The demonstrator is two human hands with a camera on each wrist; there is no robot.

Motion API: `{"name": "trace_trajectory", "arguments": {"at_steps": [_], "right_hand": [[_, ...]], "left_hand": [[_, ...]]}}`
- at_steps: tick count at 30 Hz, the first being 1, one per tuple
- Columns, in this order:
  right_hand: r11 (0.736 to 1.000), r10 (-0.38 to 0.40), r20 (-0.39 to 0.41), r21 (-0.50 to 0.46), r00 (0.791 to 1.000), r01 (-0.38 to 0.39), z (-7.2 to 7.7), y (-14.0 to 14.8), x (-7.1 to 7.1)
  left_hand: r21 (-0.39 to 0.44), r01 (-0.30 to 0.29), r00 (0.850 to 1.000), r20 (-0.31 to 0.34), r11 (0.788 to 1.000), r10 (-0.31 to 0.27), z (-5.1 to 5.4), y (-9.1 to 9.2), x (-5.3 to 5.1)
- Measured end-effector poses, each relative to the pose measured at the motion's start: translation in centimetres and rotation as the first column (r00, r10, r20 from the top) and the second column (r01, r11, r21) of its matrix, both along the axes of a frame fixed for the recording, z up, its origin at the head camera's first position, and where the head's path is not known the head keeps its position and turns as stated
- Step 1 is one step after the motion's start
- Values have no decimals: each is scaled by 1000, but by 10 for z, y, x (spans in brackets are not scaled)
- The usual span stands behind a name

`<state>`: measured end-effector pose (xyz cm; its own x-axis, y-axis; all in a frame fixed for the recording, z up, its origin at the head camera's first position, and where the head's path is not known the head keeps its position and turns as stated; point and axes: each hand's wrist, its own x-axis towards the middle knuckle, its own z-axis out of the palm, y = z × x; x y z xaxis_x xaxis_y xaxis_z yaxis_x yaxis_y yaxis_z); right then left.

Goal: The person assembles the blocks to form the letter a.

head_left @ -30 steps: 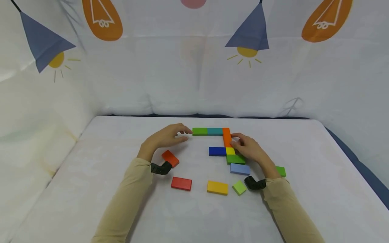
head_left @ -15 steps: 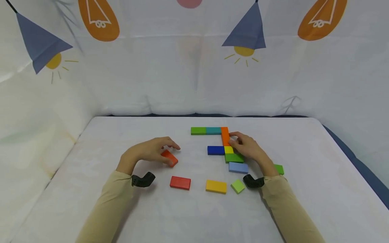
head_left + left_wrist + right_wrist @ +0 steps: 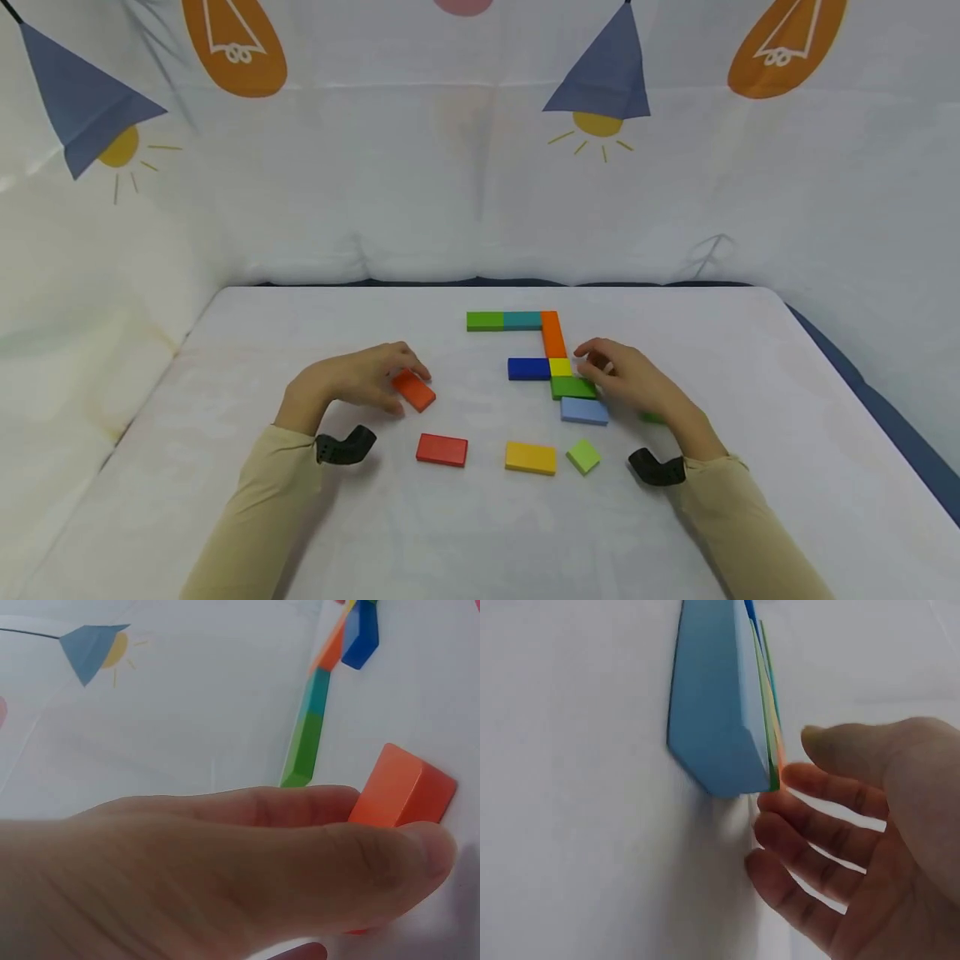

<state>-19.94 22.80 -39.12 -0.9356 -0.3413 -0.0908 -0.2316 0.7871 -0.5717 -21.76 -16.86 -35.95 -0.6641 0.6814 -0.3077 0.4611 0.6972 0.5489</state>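
My left hand (image 3: 356, 377) holds an orange-red block (image 3: 413, 390) at the left of the table; in the left wrist view the thumb lies across the block's near side, with fingers behind it. My right hand (image 3: 630, 375) hovers beside the block arrangement, fingers loosely bent with nothing between them. Closest to it are a green block (image 3: 573, 387) and a small yellow block (image 3: 559, 367). An orange block (image 3: 553, 334) stretches back from the yellow one to a teal block (image 3: 522, 321) and a green block (image 3: 485, 321). A dark blue block (image 3: 528, 369) adjoins the yellow one.
A light blue block (image 3: 584, 411) lies in front of the green one. Nearer me are a red block (image 3: 442, 450), a yellow-orange block (image 3: 530, 457) and a small lime block (image 3: 583, 457). Another green block (image 3: 652, 417) is partly hidden under my right wrist.
My left hand moved from the far green block down-left to the orange-red block and its fingers closed around it. My right hand let go of the orange block and drew back rightward.
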Motion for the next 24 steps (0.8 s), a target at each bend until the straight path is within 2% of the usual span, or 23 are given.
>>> {"name": "trace_trajectory", "arguments": {"at_steps": [4, 9, 13, 18, 24], "right_hand": [[998, 58, -38, 34, 998, -56, 4, 0, 13], [990, 105, -91, 98, 990, -96, 7, -2, 21], [984, 126, -109, 143, 986, -110, 8, -3, 23], [981, 144, -121, 146, 982, -126, 8, -3, 24], [983, 147, -113, 128, 983, -132, 7, -3, 23]], "left_hand": [[4, 0, 1000, -14, 1000, 0, -1, -1, 1], [8, -18, 1000, -7, 1000, 18, -2, 0, 3], [22, 1, 1000, -23, 1000, 0, -4, 1, 3], [42, 32, 997, -67, 999, -29, -5, 2, 3], [0, -4, 998, -70, 1000, 4, -4, 5, 5]]}}
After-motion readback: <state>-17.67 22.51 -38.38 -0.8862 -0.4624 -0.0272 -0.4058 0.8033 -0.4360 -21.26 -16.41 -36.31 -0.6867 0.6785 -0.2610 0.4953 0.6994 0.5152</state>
